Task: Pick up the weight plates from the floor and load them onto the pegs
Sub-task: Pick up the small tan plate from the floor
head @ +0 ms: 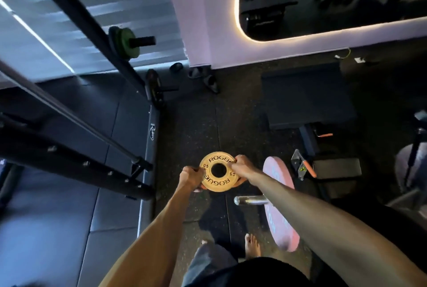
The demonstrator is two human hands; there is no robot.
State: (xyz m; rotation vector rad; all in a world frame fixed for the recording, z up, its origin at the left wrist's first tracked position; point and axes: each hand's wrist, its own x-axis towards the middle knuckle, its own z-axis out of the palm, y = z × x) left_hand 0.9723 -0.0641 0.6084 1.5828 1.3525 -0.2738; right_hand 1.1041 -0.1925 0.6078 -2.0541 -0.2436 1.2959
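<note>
In the head view, the person holds a small yellow weight plate with both hands, in the air above the dark floor, with its printed face turned up to the camera. The left hand grips the left edge of the plate and the right hand grips the right edge; the fingers of both hands are closed on its rim, and some fingertips show under the plate. The plate is in front of the body, well apart from the rack at the left.

On the rack, an upper peg already carries a green plate with a darker plate behind it. A lower peg carries one dark plate, as far as I can see in the dim light. Both pegs have free length at their ends.

To the right of the hands, a large pink plate sits on the sleeve of a barbell that lies on the floor. A bare foot stands close beside it.

My judgement is that the task is partly done: some plates are stored on the pegs, and the yellow plate is lifted but not yet loaded. It must be carried forward and left to a peg. I cannot tell if other loose plates remain on the floor.
</note>
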